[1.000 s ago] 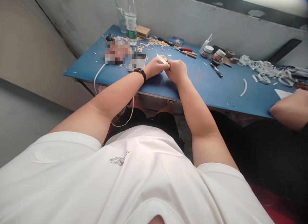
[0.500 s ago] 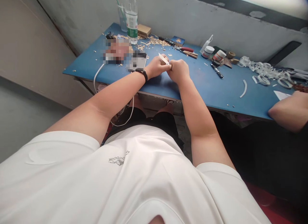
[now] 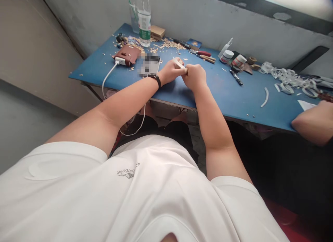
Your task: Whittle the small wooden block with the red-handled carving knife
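My left hand (image 3: 172,71), with a black watch on its wrist, is closed around a thin white strip (image 3: 179,63) above the blue table (image 3: 229,100). My right hand (image 3: 194,76) is a closed fist touching the left fingertips at the strip's near end. What the right fingers grip is hidden behind the knuckles. To the left of my hands lies a phone (image 3: 155,66), partly blurred out. Beyond it is a brown leather case (image 3: 128,55) with a white cable (image 3: 106,79) plugged into the white device in it.
A water bottle (image 3: 144,28), wood shavings (image 3: 171,44) and red-handled tools (image 3: 203,53) lie at the back. Two small jars (image 3: 227,56), a pen (image 3: 236,77) and white curled strips (image 3: 281,74) are to the right. Another person's arm (image 3: 314,122) rests at the right edge.
The view has shifted slightly. The white strip between my hands appears tilted a little differently; both hands stay together in nearly the same place.
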Available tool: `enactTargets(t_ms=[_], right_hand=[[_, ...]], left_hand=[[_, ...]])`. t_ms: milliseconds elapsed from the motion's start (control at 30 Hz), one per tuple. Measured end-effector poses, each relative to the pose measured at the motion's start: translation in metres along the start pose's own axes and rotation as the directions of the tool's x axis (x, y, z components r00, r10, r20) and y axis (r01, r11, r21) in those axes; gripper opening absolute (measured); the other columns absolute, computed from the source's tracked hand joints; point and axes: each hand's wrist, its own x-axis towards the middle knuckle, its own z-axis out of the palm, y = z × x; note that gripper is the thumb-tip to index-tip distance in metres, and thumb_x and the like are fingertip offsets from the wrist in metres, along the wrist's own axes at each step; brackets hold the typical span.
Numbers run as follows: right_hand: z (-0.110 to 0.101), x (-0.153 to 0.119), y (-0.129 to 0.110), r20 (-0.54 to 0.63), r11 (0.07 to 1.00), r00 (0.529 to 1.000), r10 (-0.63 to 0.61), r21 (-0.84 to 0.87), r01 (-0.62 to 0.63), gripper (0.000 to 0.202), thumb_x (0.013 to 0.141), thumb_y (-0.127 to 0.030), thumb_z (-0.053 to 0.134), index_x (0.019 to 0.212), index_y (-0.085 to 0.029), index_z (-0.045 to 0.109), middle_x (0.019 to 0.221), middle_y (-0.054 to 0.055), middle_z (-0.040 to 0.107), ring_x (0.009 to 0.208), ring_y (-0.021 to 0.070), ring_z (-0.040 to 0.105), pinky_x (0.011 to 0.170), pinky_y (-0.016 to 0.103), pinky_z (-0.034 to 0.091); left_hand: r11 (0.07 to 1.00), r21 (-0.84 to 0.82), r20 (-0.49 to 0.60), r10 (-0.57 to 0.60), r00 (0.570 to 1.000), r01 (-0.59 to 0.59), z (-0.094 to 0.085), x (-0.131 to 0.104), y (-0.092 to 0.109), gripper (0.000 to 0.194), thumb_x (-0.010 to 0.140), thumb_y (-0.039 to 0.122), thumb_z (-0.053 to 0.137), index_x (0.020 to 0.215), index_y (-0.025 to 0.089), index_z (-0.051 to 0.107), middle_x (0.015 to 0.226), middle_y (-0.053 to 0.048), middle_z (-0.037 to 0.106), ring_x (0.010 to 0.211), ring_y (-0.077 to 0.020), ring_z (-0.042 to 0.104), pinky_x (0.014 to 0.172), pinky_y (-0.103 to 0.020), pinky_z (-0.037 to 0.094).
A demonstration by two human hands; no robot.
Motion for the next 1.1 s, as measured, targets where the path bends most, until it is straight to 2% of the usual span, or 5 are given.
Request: enactTargets(t_ms=[333,567,700,833,1100], right_hand=[[0.002,-0.006,0.003,0.011,1.0,1.0,0.004,0.015,-0.004,0.036,0.117,-0.042,0.069,0.116,-0.02,0.097,0.106,0.018,0.089,0.117,0.0434,0.088,0.099,0.052,0.067],[-0.009,-0.007,-0.015,0.043,0.983,0.983,0.18,-0.037,-0.179,0.039,0.123,-0.04,0.067,0.122,-0.016,0.097,0.12,0.023,0.091,0.12,0.0453,0.09,0.099,0.052,0.065],[-0.021,-0.013,-0.018,0.076,0.997,0.994,0.08,0.007,-0.081,0.034,0.119,-0.035,0.067,0.125,-0.021,0.097,0.123,0.02,0.093,0.118,0.0405,0.089,0.097,0.045,0.063],[-0.023,-0.016,-0.01,0.095,0.999,0.995,-0.033,0.011,0.032,0.032,0.114,-0.029,0.065,0.12,-0.022,0.096,0.119,0.017,0.095,0.117,0.0391,0.088,0.097,0.045,0.063],[-0.008,-0.009,-0.007,0.049,0.995,0.994,0.101,-0.024,-0.099,0.029,0.115,-0.032,0.071,0.121,-0.02,0.097,0.12,0.021,0.093,0.122,0.0457,0.091,0.102,0.055,0.069]], left_hand=[[0.999,0.027,0.112,-0.045,0.993,0.043,0.001,-0.006,0.007,0.037,0.089,-0.006,0.087,0.088,0.024,0.066,0.085,0.004,0.063,0.085,-0.0173,0.061,0.091,-0.036,0.051],[0.997,0.075,0.016,-0.035,0.999,0.034,-0.002,-0.005,0.01,0.043,0.095,0.014,0.105,0.091,0.026,0.064,0.087,0.0,0.069,0.097,-0.0236,0.07,0.102,-0.041,0.059],[1.0,0.019,0.141,0.004,0.99,-0.007,-0.003,-0.009,0.014,0.05,0.095,0.031,0.113,0.088,0.025,0.064,0.083,-0.001,0.067,0.101,-0.0273,0.075,0.101,-0.043,0.063],[0.998,0.057,0.121,0.009,0.993,-0.016,-0.001,-0.007,0.007,0.048,0.086,0.019,0.113,0.086,0.024,0.065,0.083,0.003,0.064,0.094,-0.0217,0.072,0.097,-0.038,0.06],[0.988,0.143,0.08,0.042,0.996,-0.053,-0.002,0.007,-0.02,0.053,0.094,0.04,0.115,0.086,0.025,0.065,0.084,0.0,0.066,0.094,-0.0261,0.073,0.103,-0.045,0.063]])
